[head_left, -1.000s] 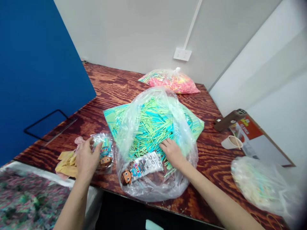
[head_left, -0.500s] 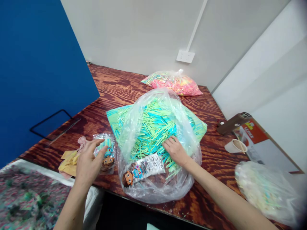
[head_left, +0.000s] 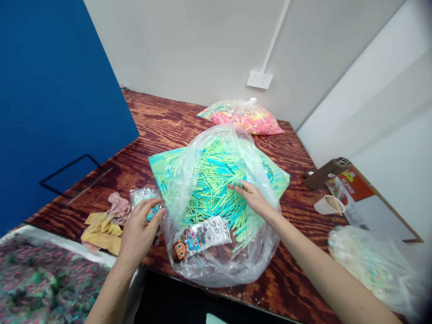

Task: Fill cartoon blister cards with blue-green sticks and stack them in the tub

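Note:
A large clear plastic bag point(head_left: 221, 276) lies open-mouthed on the table, full of thin green and blue sticks point(head_left: 212, 180). My right hand point(head_left: 251, 198) is above the sticks inside the bag's mouth, fingers closed with a bit of green-blue stick showing between them. A printed packet with a cartoon head point(head_left: 204, 238) rests at the bag's near edge. My left hand point(head_left: 140, 231) is over a small pile of printed packets point(head_left: 143, 194) left of the bag, thumb and fingers apart. It partly covers them, and I cannot tell whether it touches one.
Behind stands a tied bag of pink and green sticks point(head_left: 243, 118). Pink and yellow cloths point(head_left: 104, 227) lie at left. On the right are a paper cup point(head_left: 322, 206), a brown bottle point(head_left: 326, 173), a clipboard point(head_left: 384, 216) and another plastic bag point(head_left: 367, 265). A blue panel point(head_left: 60, 90) borders the left.
My right hand has lifted slightly up and right from the sticks, with its fingers now closed together. My left hand has moved a little right and down over the packets.

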Tool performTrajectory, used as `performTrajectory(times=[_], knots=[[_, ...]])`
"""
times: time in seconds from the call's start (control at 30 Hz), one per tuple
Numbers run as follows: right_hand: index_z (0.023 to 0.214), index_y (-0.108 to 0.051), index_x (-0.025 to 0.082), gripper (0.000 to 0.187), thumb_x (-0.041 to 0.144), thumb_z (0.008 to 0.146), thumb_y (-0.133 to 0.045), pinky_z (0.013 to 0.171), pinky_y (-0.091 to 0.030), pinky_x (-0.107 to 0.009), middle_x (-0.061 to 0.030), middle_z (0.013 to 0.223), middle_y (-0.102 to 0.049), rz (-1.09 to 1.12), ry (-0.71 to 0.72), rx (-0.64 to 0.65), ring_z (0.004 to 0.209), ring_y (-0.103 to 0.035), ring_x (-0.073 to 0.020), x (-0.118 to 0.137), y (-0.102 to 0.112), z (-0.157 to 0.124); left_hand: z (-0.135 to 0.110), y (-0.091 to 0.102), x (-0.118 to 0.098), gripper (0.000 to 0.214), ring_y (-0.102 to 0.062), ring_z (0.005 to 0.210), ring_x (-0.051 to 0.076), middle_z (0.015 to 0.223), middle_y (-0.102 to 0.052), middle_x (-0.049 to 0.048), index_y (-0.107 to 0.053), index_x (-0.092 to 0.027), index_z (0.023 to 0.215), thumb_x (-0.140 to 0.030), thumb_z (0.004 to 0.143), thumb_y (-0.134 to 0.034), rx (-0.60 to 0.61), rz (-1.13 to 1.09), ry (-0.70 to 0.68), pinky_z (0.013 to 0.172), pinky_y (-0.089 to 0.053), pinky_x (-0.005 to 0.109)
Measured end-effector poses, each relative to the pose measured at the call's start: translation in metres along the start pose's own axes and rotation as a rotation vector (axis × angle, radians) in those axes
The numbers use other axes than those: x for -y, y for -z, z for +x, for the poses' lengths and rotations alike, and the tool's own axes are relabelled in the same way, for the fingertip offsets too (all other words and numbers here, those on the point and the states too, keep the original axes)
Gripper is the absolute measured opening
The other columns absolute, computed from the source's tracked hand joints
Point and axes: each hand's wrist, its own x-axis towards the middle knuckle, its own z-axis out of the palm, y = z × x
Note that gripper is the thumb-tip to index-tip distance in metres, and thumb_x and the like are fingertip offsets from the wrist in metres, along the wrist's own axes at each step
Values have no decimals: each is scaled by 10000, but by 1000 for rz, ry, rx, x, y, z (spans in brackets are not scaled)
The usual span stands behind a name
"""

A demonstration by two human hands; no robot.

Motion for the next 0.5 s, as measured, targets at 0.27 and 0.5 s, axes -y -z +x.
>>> performTrajectory(times=[0.27, 0.5], knots=[[817, -572, 211, 240, 445, 856, -533, 798, -475, -358, -14, 715, -681, 159, -64, -240, 765, -651, -219, 15, -2, -6, -4, -4, -4, 330, -603, 1094, 246, 1160, -643, 65, -655, -218, 1087, -452, 909, -505, 18, 6, -1, 985, -432, 371], [966, -557, 224, 155, 328, 963, -442, 818, -459, -316, -38, 926, -677, 86, -115, -399, 884, -627, -200, 16, -58, -92, -13, -14, -30, 300, -591, 1125, 249, 1175, -636, 76, -648, -219, 1098, -417, 920, -510, 50, -70, -24, 1000, -433, 388]])
